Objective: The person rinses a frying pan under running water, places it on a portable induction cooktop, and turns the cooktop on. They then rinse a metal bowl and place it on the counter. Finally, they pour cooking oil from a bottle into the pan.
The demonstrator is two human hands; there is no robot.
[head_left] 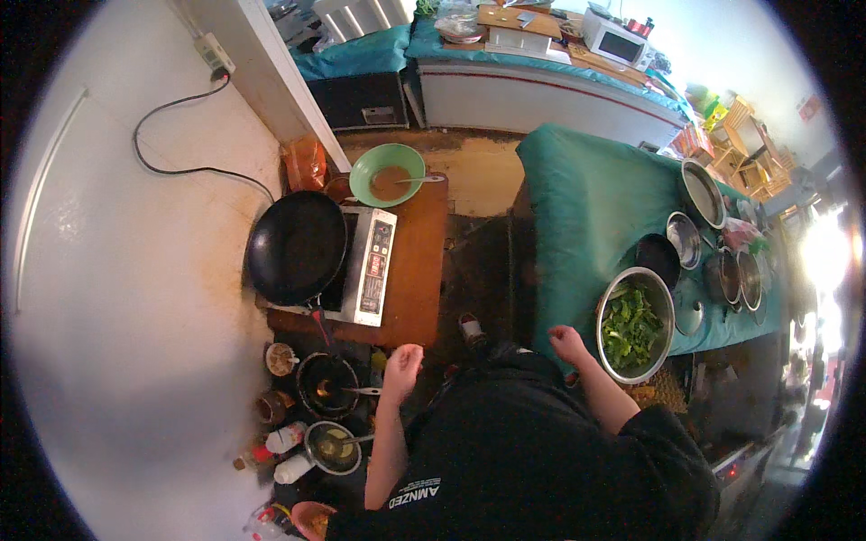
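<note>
My left hand (pixel 403 368) hangs in the air just past the near edge of the wooden table, fingers curled, with nothing visible in it. A dark pot (pixel 327 386) with a ladle in it is the closest thing to its left. My right hand (pixel 568 344) is also curled, with no object showing, a little left of a large steel basin (pixel 669 334) of leafy greens (pixel 631 326); the two are apart. A black wok (pixel 298 248) rests on a silver induction cooker (pixel 372 270), its handle (pixel 321 323) pointing toward me.
Beyond the cooker sits a green bowl (pixel 401 158) of brownish liquid with a spoon. A steel bowl (pixel 334 448), bottles (pixel 287 438) and jars stand at lower left. Several pans and a steel pot (pixel 722 275) cover the right of the green-clothed table (pixel 577 216). A black cord (pixel 171 171) runs along the wall.
</note>
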